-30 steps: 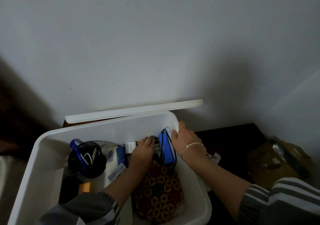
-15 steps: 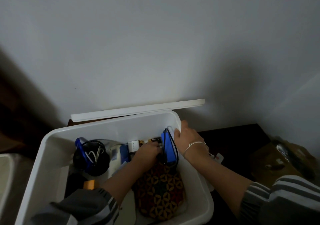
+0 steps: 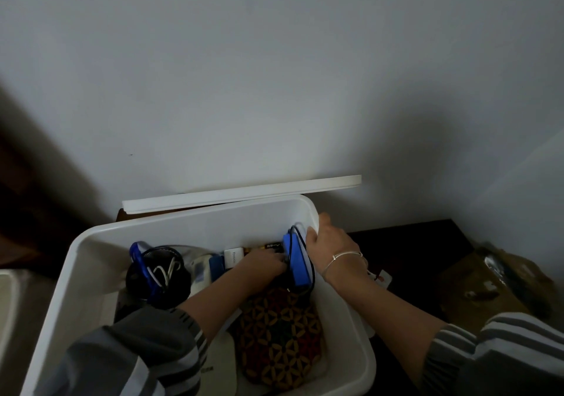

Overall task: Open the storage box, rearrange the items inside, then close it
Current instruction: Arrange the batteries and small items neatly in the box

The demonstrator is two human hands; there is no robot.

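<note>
While the right hand (image 3: 331, 243) clasps the box (image 3: 183, 227) rim, the left hand (image 3: 265, 263) digs beside the pack (image 3: 297, 261) — grip hidden; mid-rearranging, and the pack likely needs seating next.

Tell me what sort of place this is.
Probably a corner of a home room: a plain wall, a white storage box of odds and ends, its lid standing behind it, and a cardboard box alongside.

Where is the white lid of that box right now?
In the head view, the white lid sits just behind the storage box, between its far rim and the wall.
</note>
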